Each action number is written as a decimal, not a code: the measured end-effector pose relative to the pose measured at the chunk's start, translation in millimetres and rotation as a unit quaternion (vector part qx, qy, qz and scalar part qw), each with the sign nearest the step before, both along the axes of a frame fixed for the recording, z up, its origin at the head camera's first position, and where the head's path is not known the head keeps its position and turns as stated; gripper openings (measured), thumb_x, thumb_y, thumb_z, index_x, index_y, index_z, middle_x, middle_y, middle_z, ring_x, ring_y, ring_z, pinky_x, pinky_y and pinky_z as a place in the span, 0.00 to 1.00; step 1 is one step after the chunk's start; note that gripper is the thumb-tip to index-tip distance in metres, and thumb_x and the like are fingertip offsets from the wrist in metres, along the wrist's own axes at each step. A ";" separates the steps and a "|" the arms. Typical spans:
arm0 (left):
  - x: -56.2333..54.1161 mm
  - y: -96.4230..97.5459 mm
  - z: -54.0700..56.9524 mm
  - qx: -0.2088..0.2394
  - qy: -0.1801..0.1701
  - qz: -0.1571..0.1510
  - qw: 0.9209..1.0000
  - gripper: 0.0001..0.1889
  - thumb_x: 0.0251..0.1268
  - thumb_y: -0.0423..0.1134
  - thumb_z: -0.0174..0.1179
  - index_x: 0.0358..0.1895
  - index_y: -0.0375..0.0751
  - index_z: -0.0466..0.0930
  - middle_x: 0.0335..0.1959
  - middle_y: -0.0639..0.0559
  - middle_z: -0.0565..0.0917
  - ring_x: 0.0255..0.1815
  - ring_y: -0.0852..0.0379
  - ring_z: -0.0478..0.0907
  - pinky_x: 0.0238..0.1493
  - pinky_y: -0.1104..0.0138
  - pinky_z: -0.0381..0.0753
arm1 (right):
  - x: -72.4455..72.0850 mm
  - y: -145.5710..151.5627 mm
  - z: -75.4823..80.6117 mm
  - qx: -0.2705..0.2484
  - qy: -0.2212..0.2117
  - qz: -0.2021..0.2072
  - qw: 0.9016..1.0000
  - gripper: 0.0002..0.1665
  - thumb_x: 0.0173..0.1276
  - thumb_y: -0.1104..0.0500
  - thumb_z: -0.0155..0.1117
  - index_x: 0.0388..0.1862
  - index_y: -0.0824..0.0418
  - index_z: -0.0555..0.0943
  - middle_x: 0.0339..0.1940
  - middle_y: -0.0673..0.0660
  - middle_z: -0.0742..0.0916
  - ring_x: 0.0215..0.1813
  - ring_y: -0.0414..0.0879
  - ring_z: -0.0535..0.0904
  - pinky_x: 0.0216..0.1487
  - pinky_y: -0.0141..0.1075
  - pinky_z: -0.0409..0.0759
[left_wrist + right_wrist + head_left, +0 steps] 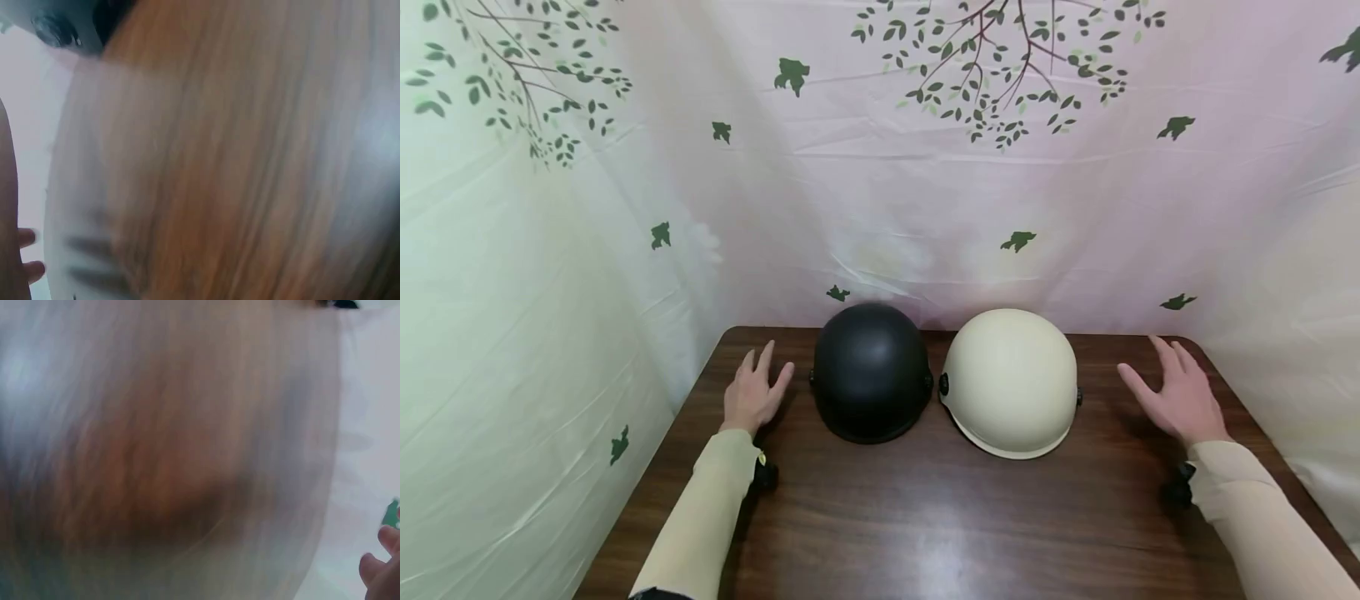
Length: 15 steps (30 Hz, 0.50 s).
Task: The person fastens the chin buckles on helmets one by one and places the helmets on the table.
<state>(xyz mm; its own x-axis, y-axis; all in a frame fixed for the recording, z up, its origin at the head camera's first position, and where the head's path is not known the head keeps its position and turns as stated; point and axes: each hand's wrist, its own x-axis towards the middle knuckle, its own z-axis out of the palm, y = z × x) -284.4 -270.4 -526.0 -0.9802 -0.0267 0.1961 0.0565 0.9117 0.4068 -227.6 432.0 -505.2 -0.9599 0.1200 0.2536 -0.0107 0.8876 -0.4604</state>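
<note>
Side by side at the back of the table stand a black helmet (871,371) and a cream helmet (1011,383), both dome up, with dark round knobs at their sides. To the left of the black helmet is my left hand (754,393), fingers spread and holding nothing. My right hand (1180,400), its thumb held apart from the fingers, is to the right of the cream helmet with nothing in it. In the left wrist view, part of the black helmet (53,28) shows at the upper left corner. The right wrist view is blurred, with fingertips (370,569) at its lower right.
The brown wooden table (925,517) has rounded back corners. Behind it and along both sides hangs a pale curtain (880,200) printed with leafy branches and green birds. A dark wrist device (765,475) is worn at the left cuff, another (1178,486) at the right.
</note>
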 end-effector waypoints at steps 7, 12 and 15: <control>9.9 16.9 10.5 0.067 0.017 -0.002 0.998 0.41 0.81 0.71 0.32 0.86 0.51 0.52 0.76 0.29 0.66 0.71 0.26 0.69 0.66 0.32 0.69 | 2.1 -28.9 22.7 -0.037 0.041 0.060 0.997 0.49 0.81 0.41 0.56 0.87 0.61 0.50 0.84 0.73 0.57 0.82 0.74 0.51 0.75 0.74 0.50; 16.7 30.9 19.7 0.115 0.013 -0.019 0.993 0.38 0.83 0.69 0.32 0.84 0.51 0.57 0.75 0.33 0.71 0.75 0.31 0.67 0.71 0.35 0.67 | 3.8 -51.4 39.7 -0.039 0.059 0.095 0.993 0.47 0.80 0.44 0.59 0.87 0.61 0.53 0.83 0.73 0.61 0.82 0.73 0.54 0.76 0.72 0.53; 19.9 37.7 23.7 0.147 0.012 -0.030 0.989 0.38 0.83 0.68 0.32 0.84 0.50 0.57 0.78 0.35 0.69 0.78 0.34 0.64 0.74 0.37 0.64 | 3.9 -65.0 49.7 -0.041 0.069 0.112 0.990 0.46 0.80 0.46 0.60 0.87 0.61 0.54 0.83 0.72 0.62 0.82 0.72 0.55 0.76 0.71 0.53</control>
<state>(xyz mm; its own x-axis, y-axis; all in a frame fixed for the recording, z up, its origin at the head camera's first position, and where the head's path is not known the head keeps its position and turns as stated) -264.5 -232.7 -502.3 -0.9771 -0.0285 0.2110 0.1187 0.7497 0.6510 -223.7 367.0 -455.5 -0.9219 -0.0672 0.3817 -0.2712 0.8153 -0.5116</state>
